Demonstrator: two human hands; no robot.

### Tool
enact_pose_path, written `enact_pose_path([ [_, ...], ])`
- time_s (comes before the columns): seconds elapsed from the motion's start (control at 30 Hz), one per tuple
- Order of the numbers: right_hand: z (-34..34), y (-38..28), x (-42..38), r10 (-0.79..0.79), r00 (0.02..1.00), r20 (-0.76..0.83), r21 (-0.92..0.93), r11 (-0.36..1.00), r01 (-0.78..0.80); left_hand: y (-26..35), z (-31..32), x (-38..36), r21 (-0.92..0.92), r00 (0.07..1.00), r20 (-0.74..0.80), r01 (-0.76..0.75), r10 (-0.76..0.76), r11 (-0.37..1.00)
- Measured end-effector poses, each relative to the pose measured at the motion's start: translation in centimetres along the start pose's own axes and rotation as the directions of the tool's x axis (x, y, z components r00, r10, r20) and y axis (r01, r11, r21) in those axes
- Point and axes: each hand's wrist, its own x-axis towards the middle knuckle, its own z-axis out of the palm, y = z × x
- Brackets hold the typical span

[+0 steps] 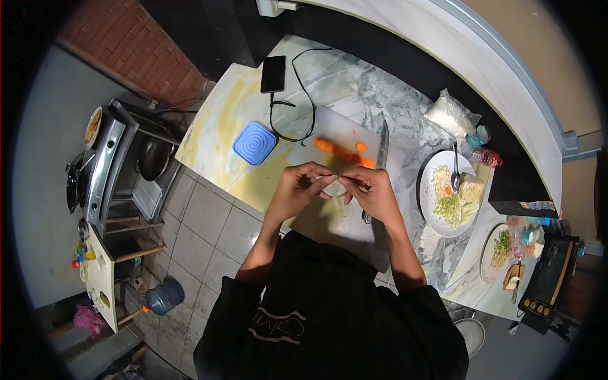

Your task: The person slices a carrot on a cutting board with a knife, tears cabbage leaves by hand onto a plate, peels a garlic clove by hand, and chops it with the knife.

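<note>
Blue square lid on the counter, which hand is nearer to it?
Left. The left hand is to the lower right of the blue lid; the right hand is farther right.

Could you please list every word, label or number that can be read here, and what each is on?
No text can be read with certainty.
Shirt: outlined lettering on it, too unclear to quote.
Bottle: any print is too small to read.
Phone: dark, no text visible.
</note>
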Motion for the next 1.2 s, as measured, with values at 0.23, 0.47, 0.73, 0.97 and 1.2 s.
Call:
enact_pose_path([
  [0.23, 0.2, -1.0, -0.5, -0.142, 0.989, -0.041, -0.195, 0.972, 0.132, 0.1, -0.5, 0.3, 0.055, 0.998, 0.06, -0.022, 0.019, 0.998],
  [0.47, 0.5, -0.6, -0.3, -0.14, 0.989, -0.041, -0.138, 0.981, 0.133, 0.8, -0.7, 0.2, 0.046, 0.997, 0.077, -0.031, 0.028, 0.998],
  [0.73, 1.0, 0.0, -0.4, -0.128, 0.988, -0.091, -0.031, 0.992, 0.126, 0.6, -1.0, 0.3, -0.042, 0.993, 0.098, -0.063, 0.067, 0.997],
  [0.97, 1.2, -0.7, -0.8, -0.138, 0.985, -0.101, -0.041, 0.99, 0.135, 0.8, -1.0, 0.0, -0.12, 0.994, 0.095, -0.043, 0.055, 0.992],
  [1.2, 1.4, -0.5, -1.1, -0.177, 0.974, -0.141, -0.045, 0.984, 0.173, 1.2, -0.7, -0.3, -0.066, 0.994, 0.091, -0.054, 0.06, 0.996],
])
